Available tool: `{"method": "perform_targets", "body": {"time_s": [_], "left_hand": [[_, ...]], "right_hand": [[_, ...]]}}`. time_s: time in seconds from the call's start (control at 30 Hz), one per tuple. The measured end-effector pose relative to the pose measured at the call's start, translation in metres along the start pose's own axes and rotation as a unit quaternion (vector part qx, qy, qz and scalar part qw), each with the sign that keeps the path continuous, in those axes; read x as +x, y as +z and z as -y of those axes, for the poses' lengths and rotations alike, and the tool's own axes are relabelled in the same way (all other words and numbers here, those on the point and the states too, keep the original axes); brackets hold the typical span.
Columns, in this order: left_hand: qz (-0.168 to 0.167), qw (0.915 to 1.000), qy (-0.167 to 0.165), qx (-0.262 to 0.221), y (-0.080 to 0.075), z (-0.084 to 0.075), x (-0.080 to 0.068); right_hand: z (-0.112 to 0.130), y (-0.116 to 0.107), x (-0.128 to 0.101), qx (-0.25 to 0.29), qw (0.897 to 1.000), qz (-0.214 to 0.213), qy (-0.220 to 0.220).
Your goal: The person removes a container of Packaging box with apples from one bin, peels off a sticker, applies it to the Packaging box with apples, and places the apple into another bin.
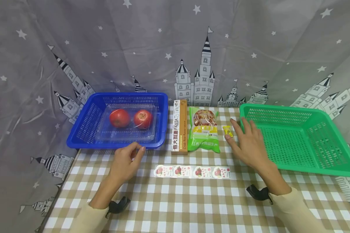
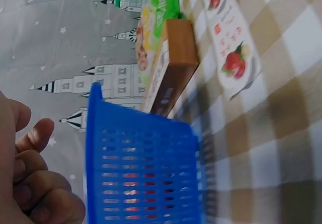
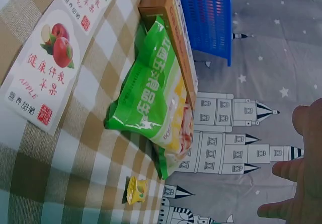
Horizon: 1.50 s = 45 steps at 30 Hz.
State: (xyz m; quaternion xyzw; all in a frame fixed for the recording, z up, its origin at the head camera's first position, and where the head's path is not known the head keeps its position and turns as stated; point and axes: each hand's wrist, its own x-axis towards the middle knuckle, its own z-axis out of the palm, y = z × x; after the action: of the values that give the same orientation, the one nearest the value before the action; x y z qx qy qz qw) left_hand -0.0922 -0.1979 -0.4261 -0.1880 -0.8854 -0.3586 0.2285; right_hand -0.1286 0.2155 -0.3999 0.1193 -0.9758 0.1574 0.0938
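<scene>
My left hand (image 1: 126,162) hovers by the front rim of the blue basket (image 1: 116,144), fingers loosely curled, with nothing in its grasp. Inside that basket a clear plastic box (image 1: 128,134) sits with two apples (image 1: 119,118). On the right, my right hand (image 1: 250,144) has its fingers spread over the near-left edge of the green basket (image 1: 303,145). Its thumb is close to a small yellow wrapped candy (image 3: 136,190) on the cloth, apart from it in the right wrist view. Left of the candy lies a green food packet (image 1: 204,129), beside a pasta box (image 1: 179,129).
A strip of apple stickers (image 1: 192,171) lies on the checked tablecloth (image 1: 189,207) in front of the packet and pasta box. A grey curtain (image 1: 151,42) printed with castles and stars hangs behind the table.
</scene>
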Motion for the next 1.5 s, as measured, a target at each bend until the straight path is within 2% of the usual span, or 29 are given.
{"method": "perform_targets", "body": {"time_s": [0.07, 0.13, 0.2, 0.27, 0.4, 0.5, 0.63, 0.7, 0.8, 0.9, 0.97, 1.07, 1.3, 1.5], "left_hand": [[0.008, 0.9994, -0.029, -0.018, 0.002, 0.001, -0.004], [0.022, 0.9956, -0.076, -0.050, 0.002, 0.003, -0.007], [0.033, 0.9869, -0.133, -0.085, 0.000, 0.006, -0.011], [0.043, 0.9737, -0.189, -0.120, -0.002, 0.012, -0.015], [0.040, 0.9405, -0.280, -0.188, -0.005, 0.021, -0.020], [0.030, 0.9084, -0.344, -0.236, -0.006, 0.024, -0.020], [0.017, 0.8683, -0.404, -0.288, -0.005, 0.028, -0.019], [0.014, 0.8482, -0.421, -0.321, -0.005, 0.031, -0.019], [0.012, 0.8200, -0.427, -0.381, -0.006, 0.033, -0.019], [0.015, 0.8004, -0.419, -0.429, -0.007, 0.033, -0.020], [0.015, 0.7927, -0.414, -0.447, -0.007, 0.034, -0.020], [0.014, 0.7880, -0.410, -0.459, -0.007, 0.034, -0.021], [0.010, 0.7845, -0.408, -0.467, -0.006, 0.034, -0.021], [0.015, 0.7831, -0.406, -0.471, -0.005, 0.034, -0.021]], "right_hand": [[0.002, 0.001, 0.001, 0.001, 1.000, 0.002, 0.000], [0.003, 0.001, 0.003, 0.002, 1.000, 0.000, 0.000], [0.004, 0.001, 0.005, 0.005, 1.000, -0.002, -0.001], [0.005, 0.001, 0.007, 0.007, 1.000, -0.006, -0.004], [0.007, 0.000, 0.010, 0.010, 1.000, -0.002, -0.011], [0.009, 0.000, 0.012, 0.010, 1.000, 0.003, -0.014], [0.011, 0.001, 0.014, 0.009, 1.000, 0.007, -0.016], [0.012, 0.002, 0.015, 0.009, 1.000, 0.010, -0.017], [0.013, 0.005, 0.016, 0.009, 1.000, 0.006, -0.023], [0.015, 0.007, 0.017, 0.011, 1.000, 0.000, -0.030], [0.016, 0.009, 0.018, 0.014, 0.999, 0.000, -0.034], [0.020, 0.012, 0.022, 0.018, 0.999, 0.004, -0.046], [0.042, 0.023, 0.037, 0.067, 0.995, 0.036, -0.069], [0.070, 0.037, 0.058, 0.128, 0.986, 0.044, -0.096]]}}
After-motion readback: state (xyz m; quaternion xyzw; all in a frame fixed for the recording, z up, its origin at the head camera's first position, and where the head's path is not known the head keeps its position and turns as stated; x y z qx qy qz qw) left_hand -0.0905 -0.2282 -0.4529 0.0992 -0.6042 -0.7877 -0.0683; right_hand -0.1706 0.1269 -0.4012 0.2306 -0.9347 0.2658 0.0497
